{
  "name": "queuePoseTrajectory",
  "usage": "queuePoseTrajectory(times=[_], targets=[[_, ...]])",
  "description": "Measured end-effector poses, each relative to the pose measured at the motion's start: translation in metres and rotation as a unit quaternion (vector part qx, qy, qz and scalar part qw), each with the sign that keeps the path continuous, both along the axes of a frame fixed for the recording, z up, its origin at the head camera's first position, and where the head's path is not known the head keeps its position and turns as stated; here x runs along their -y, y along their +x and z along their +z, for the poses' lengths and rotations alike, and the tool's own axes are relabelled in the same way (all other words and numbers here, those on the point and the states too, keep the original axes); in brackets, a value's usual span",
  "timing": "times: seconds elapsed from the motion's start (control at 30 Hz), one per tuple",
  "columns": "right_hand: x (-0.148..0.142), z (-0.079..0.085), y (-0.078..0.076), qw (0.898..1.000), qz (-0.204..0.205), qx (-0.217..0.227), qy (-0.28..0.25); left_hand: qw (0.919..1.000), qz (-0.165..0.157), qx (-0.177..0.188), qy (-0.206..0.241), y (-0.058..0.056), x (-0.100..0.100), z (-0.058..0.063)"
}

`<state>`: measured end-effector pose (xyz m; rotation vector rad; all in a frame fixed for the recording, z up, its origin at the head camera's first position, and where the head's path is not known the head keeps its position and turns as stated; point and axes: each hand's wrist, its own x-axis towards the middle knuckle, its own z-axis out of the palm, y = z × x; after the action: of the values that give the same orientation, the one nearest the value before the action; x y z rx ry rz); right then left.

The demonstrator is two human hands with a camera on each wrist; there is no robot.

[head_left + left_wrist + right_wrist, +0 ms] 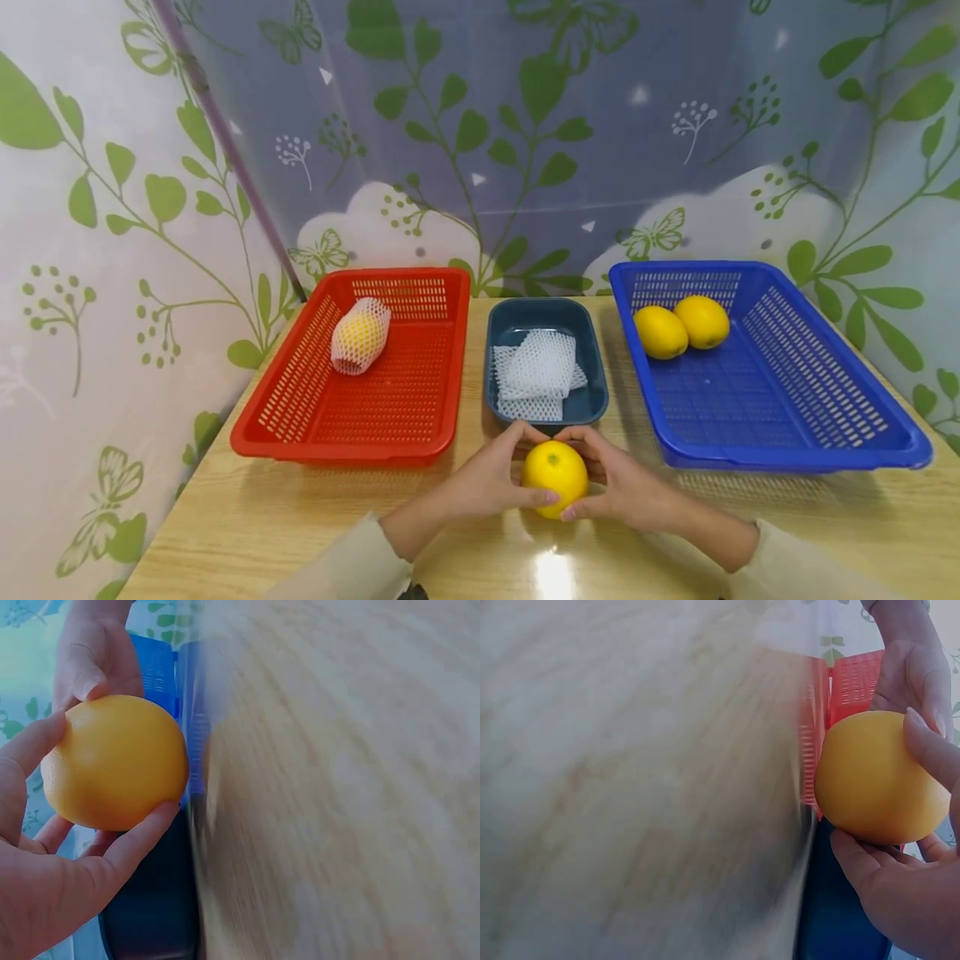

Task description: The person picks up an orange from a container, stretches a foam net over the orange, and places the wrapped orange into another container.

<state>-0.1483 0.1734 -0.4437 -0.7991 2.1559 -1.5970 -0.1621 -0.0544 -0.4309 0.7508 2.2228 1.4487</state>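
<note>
A round yellow citrus fruit [555, 473] is held between both hands just above the table, in front of the small dark tray. My left hand [497, 475] grips its left side, thumb at the front and fingers curled behind. On the other side my right hand [621, 483] grips it the same way. The left wrist view shows the fruit [120, 763] with the left hand [64, 881] around it; the right wrist view shows the fruit [881, 778] against the right hand [919, 900]. White foam net sleeves [542, 367] lie in the dark tray [551, 310].
At left stands a red basket [375, 429] holding one fruit in a foam net [362, 336]. A blue basket [757, 446] at right has two yellow fruits, one [660, 332] beside the other [702, 322]. Behind the wooden table [300, 517] hangs a leaf-patterned curtain [465, 150].
</note>
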Motion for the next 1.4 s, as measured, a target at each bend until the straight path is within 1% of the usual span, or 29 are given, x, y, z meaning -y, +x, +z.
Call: queuePoseTrajectory(times=[0.2, 0.4, 0.5, 0.6, 0.7, 0.8, 0.9, 1.0, 1.1, 1.17, 1.23, 1.3, 1.37, 1.4], targets=[[0.000, -0.002, 0.002, 1.000, -0.001, -0.014, 0.012, 0.9997, 0.003, 0.015, 0.020, 0.005, 0.000, -0.003], [-0.002, 0.000, 0.002, 1.000, 0.006, -0.014, 0.017, 0.9989, 0.001, 0.028, 0.038, 0.006, -0.001, -0.005], [-0.005, 0.007, 0.001, 0.999, 0.013, -0.023, 0.021, 0.9988, 0.000, 0.026, 0.041, 0.006, -0.001, -0.006], [-0.008, 0.019, -0.002, 0.999, 0.011, -0.033, 0.025, 0.9986, -0.002, 0.027, 0.046, 0.007, -0.001, -0.005], [-0.008, 0.032, -0.005, 0.998, -0.011, -0.055, 0.040, 0.9983, -0.007, 0.031, 0.050, 0.008, -0.001, -0.004], [-0.004, 0.044, -0.012, 0.993, -0.060, -0.083, 0.056, 0.9979, -0.017, 0.033, 0.054, 0.008, 0.000, -0.004], [0.000, 0.052, -0.024, 0.988, -0.117, -0.083, 0.058, 0.9977, -0.027, 0.031, 0.053, 0.009, 0.001, -0.003], [0.006, 0.059, -0.038, 0.981, -0.173, -0.064, 0.069, 0.9975, -0.037, 0.030, 0.052, 0.009, 0.002, -0.004], [0.013, 0.066, -0.052, 0.971, -0.223, -0.017, 0.086, 0.9974, -0.045, 0.026, 0.049, 0.008, 0.002, -0.006], [0.018, 0.069, -0.061, 0.963, -0.251, 0.027, 0.092, 0.9977, -0.048, 0.020, 0.043, 0.008, 0.003, -0.007], [0.023, 0.070, -0.070, 0.955, -0.272, 0.068, 0.093, 0.9980, -0.048, 0.015, 0.037, 0.008, 0.003, -0.007], [0.027, 0.070, -0.078, 0.948, -0.288, 0.097, 0.096, 0.9981, -0.050, 0.011, 0.032, 0.008, 0.003, -0.007], [0.031, 0.070, -0.085, 0.941, -0.301, 0.114, 0.102, 0.9982, -0.052, 0.011, 0.026, 0.009, 0.004, -0.007], [0.032, 0.069, -0.087, 0.940, -0.303, 0.117, 0.107, 0.9982, -0.054, 0.012, 0.024, 0.009, 0.004, -0.008]])
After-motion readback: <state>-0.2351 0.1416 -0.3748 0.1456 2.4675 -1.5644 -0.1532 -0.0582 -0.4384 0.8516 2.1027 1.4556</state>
